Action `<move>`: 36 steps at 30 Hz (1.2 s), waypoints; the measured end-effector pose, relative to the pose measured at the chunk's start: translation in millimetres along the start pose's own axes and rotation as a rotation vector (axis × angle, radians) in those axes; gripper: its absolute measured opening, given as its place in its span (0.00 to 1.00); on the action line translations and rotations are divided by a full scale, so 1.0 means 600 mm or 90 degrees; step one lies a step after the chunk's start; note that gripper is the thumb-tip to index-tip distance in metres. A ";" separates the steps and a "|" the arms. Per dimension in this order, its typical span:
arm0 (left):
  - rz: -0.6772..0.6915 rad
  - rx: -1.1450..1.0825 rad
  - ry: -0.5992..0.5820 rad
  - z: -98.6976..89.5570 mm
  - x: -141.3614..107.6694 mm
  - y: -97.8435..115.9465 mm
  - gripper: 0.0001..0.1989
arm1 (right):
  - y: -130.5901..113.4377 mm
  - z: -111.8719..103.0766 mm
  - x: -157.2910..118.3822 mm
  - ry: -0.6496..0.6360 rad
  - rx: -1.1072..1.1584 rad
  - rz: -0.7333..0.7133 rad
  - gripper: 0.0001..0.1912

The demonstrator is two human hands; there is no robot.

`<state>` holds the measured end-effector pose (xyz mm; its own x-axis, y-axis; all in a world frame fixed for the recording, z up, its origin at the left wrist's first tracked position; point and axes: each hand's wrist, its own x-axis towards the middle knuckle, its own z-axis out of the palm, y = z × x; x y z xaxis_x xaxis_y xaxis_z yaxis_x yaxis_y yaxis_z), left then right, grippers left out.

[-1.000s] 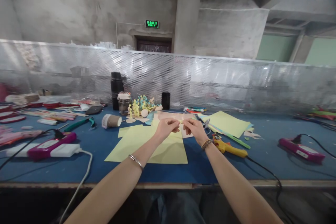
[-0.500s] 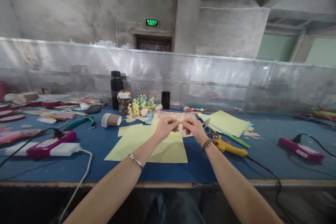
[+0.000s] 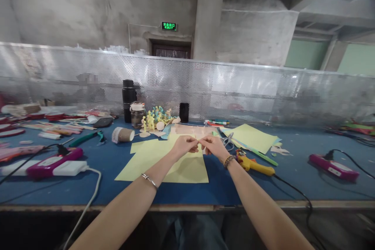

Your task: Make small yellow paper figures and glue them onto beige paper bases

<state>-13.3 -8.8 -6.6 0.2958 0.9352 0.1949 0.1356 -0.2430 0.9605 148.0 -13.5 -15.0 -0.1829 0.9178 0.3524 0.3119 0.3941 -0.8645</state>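
Observation:
My left hand (image 3: 185, 145) and my right hand (image 3: 213, 146) meet over the blue table, fingertips pinched and almost touching. Whatever lies between the fingertips is too small to make out. Under them are pale yellow paper sheets (image 3: 152, 164), with a pinkish sheet (image 3: 187, 129) behind. Right of my right hand lie scissors (image 3: 228, 140), partly hidden, and a yellow hot glue gun (image 3: 256, 165) with a black cord. Beyond my left hand stand small yellow and blue paper figures (image 3: 155, 119) in a cluster.
A black bottle (image 3: 128, 99), a lidded jar (image 3: 137, 115) and a phone (image 3: 184, 112) stand at the back. A paper cup (image 3: 123, 135) lies on its side near green-handled pliers (image 3: 84, 139). Purple power strips (image 3: 334, 167) sit at both sides. More yellow paper (image 3: 252, 136) lies right.
My hands stay pinched together and have sunk slightly, with the fingers shifting a little. The whole view has moved very slightly.

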 end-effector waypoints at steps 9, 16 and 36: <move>0.006 -0.046 0.001 0.003 -0.002 0.007 0.09 | -0.001 -0.004 0.000 0.028 0.039 -0.006 0.15; 0.012 -0.068 0.013 0.003 -0.006 0.014 0.07 | -0.008 -0.003 -0.002 0.044 0.065 -0.010 0.15; 0.050 -0.081 0.022 -0.001 -0.002 0.010 0.12 | -0.013 -0.005 -0.004 0.032 0.068 -0.021 0.17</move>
<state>-13.7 -11.4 -0.7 0.2681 0.9234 0.2746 -0.0083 -0.2828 0.9591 148.5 -18.5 -8.1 -0.1444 0.9064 0.3969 0.2043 0.4198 -0.8843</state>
